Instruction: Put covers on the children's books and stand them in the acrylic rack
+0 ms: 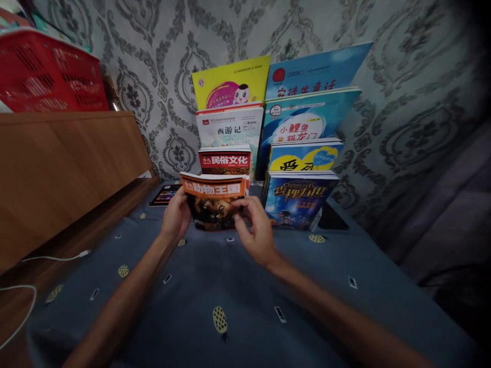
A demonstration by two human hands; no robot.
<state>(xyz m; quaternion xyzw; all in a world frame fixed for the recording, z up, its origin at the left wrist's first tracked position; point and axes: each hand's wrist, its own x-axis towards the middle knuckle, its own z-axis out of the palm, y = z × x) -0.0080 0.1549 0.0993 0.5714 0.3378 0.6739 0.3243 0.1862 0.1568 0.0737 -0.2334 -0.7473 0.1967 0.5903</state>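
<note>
An orange-topped book with a lion on its cover (pixel 213 204) stands upright before me, between my hands. My left hand (pixel 177 214) grips its left edge, the thumb side against the cover. My right hand (pixel 257 227) is at its right edge, fingers bent over the front of the cover. Right behind it is a red-banded book (pixel 225 159), then a pale book (pixel 230 125) and a yellow book (pixel 232 82), each standing taller. To the right, a dark blue book (pixel 299 202) fronts a second row.
The right row also holds a blue and yellow book (pixel 307 156), a teal book (pixel 310 115) and a blue book (pixel 318 69). A dark flat item (pixel 164 195) lies at the left. A red basket (pixel 53 71) sits on a wooden cabinet (pixel 72 179). Patterned cloth (pixel 192 296) covers the surface.
</note>
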